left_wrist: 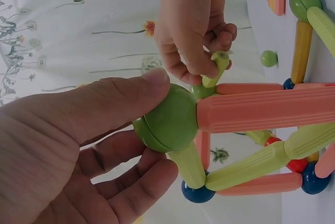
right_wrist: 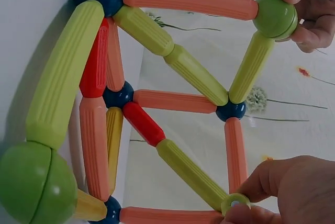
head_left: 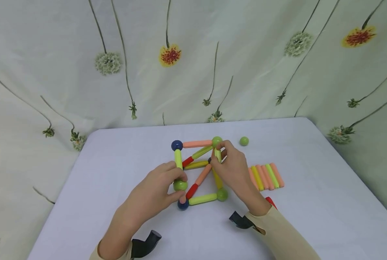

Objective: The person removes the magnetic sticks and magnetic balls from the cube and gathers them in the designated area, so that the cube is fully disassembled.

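Left hand (head_left: 155, 188) pinches a ball (head_left: 180, 186) near-left on the seemingly part-built frame (head_left: 203, 199), right hand (head_left: 234, 166) a free-ended stick (head_left: 217, 155) far-right on it, spare sticks (head_left: 267, 177) unjoined to its right.

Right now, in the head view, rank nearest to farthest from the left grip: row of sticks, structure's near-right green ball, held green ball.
1. Held green ball: in the left grip.
2. Near-right green ball: corner of the structure, rightward.
3. Row of sticks: farthest right.
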A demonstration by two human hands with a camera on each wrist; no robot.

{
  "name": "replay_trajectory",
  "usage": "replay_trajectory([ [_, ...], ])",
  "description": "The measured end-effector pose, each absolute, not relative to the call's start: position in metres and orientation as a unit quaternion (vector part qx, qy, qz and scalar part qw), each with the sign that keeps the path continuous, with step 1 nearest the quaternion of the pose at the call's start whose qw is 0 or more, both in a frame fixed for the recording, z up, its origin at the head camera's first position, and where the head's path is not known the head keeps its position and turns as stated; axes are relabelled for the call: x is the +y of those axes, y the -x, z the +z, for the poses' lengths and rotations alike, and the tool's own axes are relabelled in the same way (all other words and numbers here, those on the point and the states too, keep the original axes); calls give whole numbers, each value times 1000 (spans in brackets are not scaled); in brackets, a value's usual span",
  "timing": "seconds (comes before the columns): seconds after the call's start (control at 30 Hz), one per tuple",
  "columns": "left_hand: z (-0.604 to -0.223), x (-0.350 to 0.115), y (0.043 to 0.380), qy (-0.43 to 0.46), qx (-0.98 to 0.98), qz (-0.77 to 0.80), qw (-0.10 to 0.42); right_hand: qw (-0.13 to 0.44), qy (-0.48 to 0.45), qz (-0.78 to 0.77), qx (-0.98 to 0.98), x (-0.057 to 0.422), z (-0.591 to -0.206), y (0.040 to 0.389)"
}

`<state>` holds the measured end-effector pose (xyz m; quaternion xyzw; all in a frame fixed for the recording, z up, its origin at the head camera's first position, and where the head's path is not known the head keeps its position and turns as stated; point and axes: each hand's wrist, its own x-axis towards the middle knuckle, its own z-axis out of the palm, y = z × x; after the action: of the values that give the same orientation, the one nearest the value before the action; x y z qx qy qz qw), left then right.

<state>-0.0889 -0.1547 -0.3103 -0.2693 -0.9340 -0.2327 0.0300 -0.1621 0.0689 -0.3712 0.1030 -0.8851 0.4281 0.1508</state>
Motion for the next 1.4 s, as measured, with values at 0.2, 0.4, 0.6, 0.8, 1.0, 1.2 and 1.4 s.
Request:
replay_trajectory([
  [0.2, -312, -156, 88, 266, -933, -239, 32, 79, -102, 412, -902, 79, -377, 161],
  [0.4, -311, -154, 89, 270, -933, -235, 32, 51, -84, 383, -918, 109, -383, 162],
  [0.6, -310, -152, 91, 274, -934, -228, 33, 26, -58, 355, -933, 159, -386, 155],
  [0.8, -310, -150, 91, 269, -935, -229, 32, 10, -53, 317, -947, 199, -394, 130],
  [1.0, -311, -152, 91, 269, -933, -236, 35, -55, -44, 266, -961, 222, -400, 104],
  [1.2, -310, -152, 91, 270, -934, -232, 38, -95, -39, 258, -961, 234, -406, 89],
  [1.4, -311, -150, 91, 269, -935, -228, 38, -94, -59, 281, -953, 237, -415, 85],
])
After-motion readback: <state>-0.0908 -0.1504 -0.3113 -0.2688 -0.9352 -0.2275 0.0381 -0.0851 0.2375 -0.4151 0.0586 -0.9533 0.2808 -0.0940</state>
